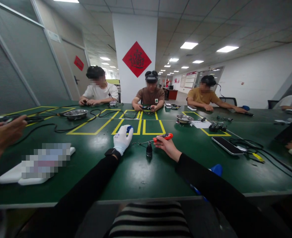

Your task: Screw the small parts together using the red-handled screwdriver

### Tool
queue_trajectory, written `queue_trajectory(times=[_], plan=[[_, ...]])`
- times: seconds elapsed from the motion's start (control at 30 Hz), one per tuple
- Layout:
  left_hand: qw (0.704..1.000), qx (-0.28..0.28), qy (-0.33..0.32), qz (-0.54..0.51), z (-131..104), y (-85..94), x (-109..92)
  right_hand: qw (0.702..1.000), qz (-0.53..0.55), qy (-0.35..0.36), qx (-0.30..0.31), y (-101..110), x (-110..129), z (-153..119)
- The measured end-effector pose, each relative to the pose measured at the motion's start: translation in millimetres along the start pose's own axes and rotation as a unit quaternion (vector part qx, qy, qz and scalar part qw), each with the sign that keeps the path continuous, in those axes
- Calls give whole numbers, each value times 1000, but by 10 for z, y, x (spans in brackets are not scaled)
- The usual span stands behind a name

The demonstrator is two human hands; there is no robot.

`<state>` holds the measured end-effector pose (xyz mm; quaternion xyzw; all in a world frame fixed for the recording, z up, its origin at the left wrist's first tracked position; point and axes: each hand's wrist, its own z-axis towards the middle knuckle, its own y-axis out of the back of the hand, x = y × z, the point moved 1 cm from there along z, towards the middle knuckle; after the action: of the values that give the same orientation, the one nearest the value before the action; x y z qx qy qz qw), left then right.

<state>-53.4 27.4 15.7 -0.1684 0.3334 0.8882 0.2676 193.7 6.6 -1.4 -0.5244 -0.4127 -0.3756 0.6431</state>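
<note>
My left hand, in a white glove with blue fingertips, rests on the green table with its fingers curled; whatever it may hold is hidden. My right hand is bare and grips a red-handled screwdriver, whose thin shaft points left over the tabletop. Between my hands a small black cylindrical part stands upright, close to the shaft. Some tiny metal pieces lie near the screwdriver's tip, just right of my gloved hand.
Metal bowls stand farther back. A phone and cables lie right, a white case left. A blue item is beside my right sleeve. Three people sit opposite; other people's hands show at both sides.
</note>
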Motion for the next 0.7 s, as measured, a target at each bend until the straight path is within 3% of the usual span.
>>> queue_trajectory(times=[0.1, 0.2, 0.33, 0.4, 0.53, 0.7], plan=[[988, -81, 95, -92, -13, -35, -26, 1000, 3, -1, 6, -11, 8, -25], [956, -60, 149, -245, -56, -86, -43, 1000, 3, -5, 11, -19, 24, -48], [922, -30, 125, -365, -89, -104, -28, 1000, 8, -3, -1, -4, 55, -51], [929, -13, 116, -350, -84, -111, -3, 1000, 17, 4, -12, 16, 78, -43], [970, 23, 92, -226, -76, -145, 19, 998, 46, 9, -32, 49, 123, -35], [977, 138, -7, -161, -129, -167, -35, 996, 74, -1, -54, 60, 147, -27]])
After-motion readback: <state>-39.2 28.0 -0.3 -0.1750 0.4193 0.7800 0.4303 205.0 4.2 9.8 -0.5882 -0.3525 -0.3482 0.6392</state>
